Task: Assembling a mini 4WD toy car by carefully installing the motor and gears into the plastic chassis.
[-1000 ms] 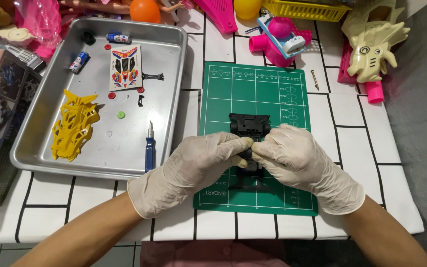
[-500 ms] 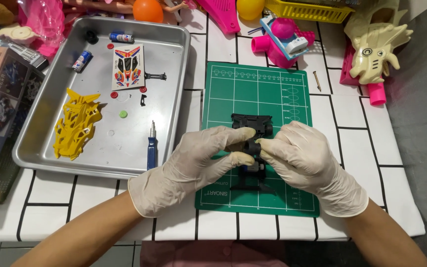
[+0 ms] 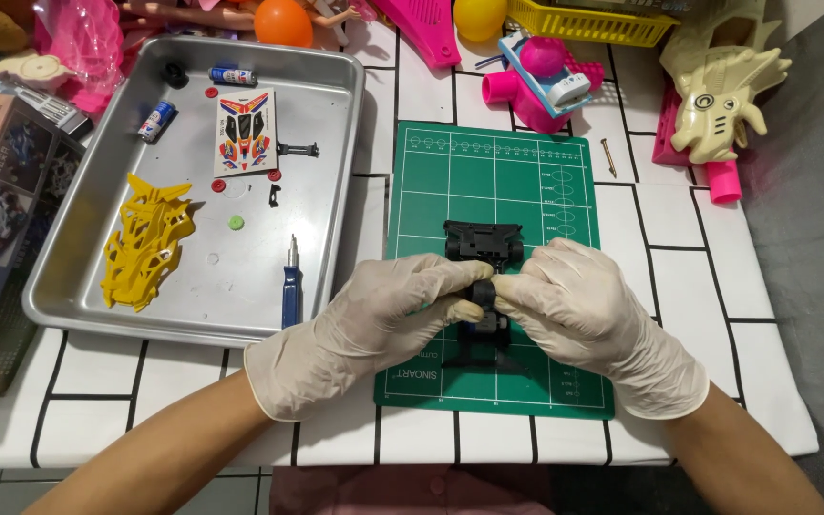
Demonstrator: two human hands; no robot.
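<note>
Pinching a small black part (image 3: pixel 482 291) between gloved fingertips, left hand (image 3: pixel 379 319) and right hand (image 3: pixel 588 310) both closed on it, directly over the black chassis (image 3: pixel 482 250) on the green mat (image 3: pixel 526 181). Best done with wrists low, part kept square to the chassis, pressure light and even from both sides. Worth keeping clear of the screwdriver (image 3: pixel 290 284) on the tray (image 3: pixel 345 114) edge. Cannot tell whether seated.
</note>
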